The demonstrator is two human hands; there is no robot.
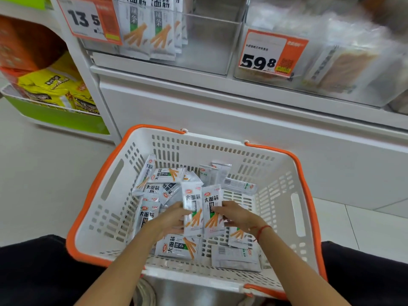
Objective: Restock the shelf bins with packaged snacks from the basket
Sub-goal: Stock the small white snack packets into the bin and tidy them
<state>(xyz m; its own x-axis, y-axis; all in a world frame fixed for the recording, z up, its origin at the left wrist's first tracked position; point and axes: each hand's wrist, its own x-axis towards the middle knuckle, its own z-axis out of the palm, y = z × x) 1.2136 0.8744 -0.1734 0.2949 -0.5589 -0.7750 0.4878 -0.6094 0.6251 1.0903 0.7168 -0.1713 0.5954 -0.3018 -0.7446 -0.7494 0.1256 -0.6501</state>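
A white basket [284, 195] with orange handles sits in front of me, holding several white snack packets [176, 247] printed with orange sticks. My left hand [170, 219] grips one upright packet [191, 204] by its left edge. My right hand [238, 215] grips a second upright packet [212, 206] by its right edge. The two packets stand side by side above the pile. On the shelf above, a clear bin [207, 40] holds several matching packets [143, 29] at its left side.
A second clear bin [344, 69] at the right holds wrapped pale snacks behind a 59.8 price tag [269, 54]. A 13.5 tag [90, 18] hangs at the left bin. Yellow bags [50, 89] fill a green rack at far left. White shelf base and pale floor surround the basket.
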